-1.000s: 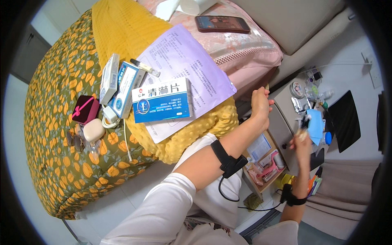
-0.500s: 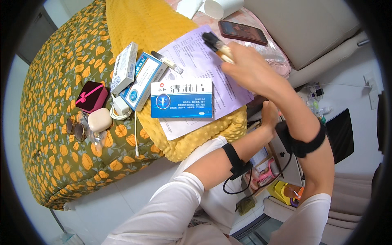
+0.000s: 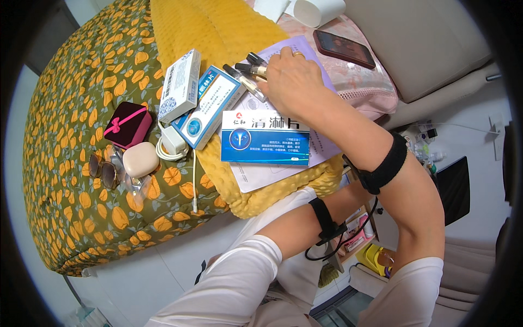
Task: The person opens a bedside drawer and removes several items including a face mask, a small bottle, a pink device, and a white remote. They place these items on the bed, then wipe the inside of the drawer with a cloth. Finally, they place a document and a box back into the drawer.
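My right hand [image 3: 294, 76], a ring on one finger, is closed on small black-capped tubes [image 3: 249, 69] with pale bodies. It is low over the purple printed sheet [image 3: 261, 177]. Just left of my fingers lies a clear slim tube [image 3: 250, 88] with a black cap. Nearer me, a blue and white medicine box [image 3: 265, 147] rests on the sheet. Another blue and white box [image 3: 210, 103] and a white patterned box [image 3: 180, 85] lie to the left, one overlapping the other. My left forearm [image 3: 294, 229] passes beneath my right arm, which hides the left hand.
Left on the floral bedspread [image 3: 71, 163] sit a dark gift box [image 3: 128, 125] with pink ribbon, a cream rounded case [image 3: 140, 159], sunglasses [image 3: 103, 170] and a white charger [image 3: 172, 143] with cable. A phone [image 3: 344, 48] lies at the back right, near a white roll [image 3: 316, 11].
My right hand has moved left and down with the black-capped tubes, bringing them beside the lying clear tube. My left hand has gone out of sight behind the right forearm.
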`<state>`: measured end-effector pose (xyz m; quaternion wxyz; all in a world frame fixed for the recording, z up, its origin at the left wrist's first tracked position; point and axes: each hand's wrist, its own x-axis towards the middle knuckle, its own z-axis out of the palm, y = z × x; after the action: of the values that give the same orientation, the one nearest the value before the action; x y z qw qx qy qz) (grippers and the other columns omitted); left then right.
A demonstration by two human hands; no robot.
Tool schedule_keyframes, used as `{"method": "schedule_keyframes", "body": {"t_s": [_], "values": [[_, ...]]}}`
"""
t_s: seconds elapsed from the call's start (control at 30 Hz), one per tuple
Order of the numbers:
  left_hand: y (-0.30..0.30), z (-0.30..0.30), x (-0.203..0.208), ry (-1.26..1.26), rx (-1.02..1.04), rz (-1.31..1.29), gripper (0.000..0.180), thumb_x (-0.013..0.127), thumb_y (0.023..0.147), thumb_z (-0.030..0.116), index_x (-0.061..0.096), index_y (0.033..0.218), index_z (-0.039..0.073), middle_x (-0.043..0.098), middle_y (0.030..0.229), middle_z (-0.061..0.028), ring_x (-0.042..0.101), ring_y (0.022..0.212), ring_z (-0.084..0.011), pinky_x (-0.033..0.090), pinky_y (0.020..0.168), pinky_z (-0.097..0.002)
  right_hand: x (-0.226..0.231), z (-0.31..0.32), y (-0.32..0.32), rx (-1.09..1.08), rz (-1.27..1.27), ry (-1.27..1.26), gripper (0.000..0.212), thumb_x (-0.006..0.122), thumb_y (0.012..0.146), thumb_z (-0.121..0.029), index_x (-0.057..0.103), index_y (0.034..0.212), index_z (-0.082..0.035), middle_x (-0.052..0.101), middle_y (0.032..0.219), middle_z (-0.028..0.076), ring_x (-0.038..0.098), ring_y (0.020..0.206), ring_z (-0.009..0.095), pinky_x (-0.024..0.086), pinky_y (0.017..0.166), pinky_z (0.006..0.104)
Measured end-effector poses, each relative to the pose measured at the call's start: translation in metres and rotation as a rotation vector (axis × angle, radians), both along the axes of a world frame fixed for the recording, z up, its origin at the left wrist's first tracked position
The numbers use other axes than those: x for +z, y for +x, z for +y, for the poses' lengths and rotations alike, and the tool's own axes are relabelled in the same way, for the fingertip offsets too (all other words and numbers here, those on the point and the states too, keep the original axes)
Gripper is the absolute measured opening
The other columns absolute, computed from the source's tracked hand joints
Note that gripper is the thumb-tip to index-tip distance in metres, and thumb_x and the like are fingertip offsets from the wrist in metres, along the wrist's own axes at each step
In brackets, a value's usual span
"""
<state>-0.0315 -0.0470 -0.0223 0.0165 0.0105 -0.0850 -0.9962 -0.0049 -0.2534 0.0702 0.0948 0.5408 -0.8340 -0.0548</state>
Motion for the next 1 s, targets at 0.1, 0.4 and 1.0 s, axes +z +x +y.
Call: {"method": "schedule_keyframes", "body": {"t_s": [0.1, 0.4, 1.0], "values": [[0.002, -0.003, 0.005, -0.011, -0.010, -0.033, 0.028, 0.048, 0.094, 0.021, 0.049, 0.117, 0.006, 0.051, 0.116, -0.0078, 0.051, 0.105, -0.0184, 0.038, 0.092, -0.0337, 0.000, -0.002, 0.004, -0.013, 0.004, -0.028, 0.048, 0.058, 0.085, -0.040, 0.060, 0.096, 0.007, 0.057, 0.094, 0.020, 0.059, 0.089, 0.032, 0.050, 0.073, 0.0414], [0.003, -0.004, 0.007, -0.043, -0.028, -0.111, 0.023, 0.046, 0.094, 0.023, 0.050, 0.110, 0.007, 0.052, 0.106, -0.0072, 0.052, 0.097, -0.0190, 0.040, 0.085, -0.0337, 0.008, -0.002, 0.013, -0.086, -0.056, 0.012, 0.052, 0.056, 0.085, -0.045, 0.060, 0.106, 0.003, 0.056, 0.104, 0.016, 0.058, 0.095, 0.028, 0.050, 0.075, 0.0378], [0.000, -0.024, -0.007, -0.264, -0.050, -0.417, 0.023, 0.042, 0.095, 0.027, 0.053, 0.095, 0.008, 0.053, 0.087, -0.0061, 0.056, 0.081, -0.0201, 0.045, 0.070, -0.0337, 0.058, 0.294, 0.022, -0.474, -0.578, -0.841, 0.024, 0.059, 0.088, -0.022, 0.055, 0.100, -0.002, 0.060, 0.083, 0.008, 0.056, 0.070, 0.013, 0.047, 0.064, 0.0266]]}}
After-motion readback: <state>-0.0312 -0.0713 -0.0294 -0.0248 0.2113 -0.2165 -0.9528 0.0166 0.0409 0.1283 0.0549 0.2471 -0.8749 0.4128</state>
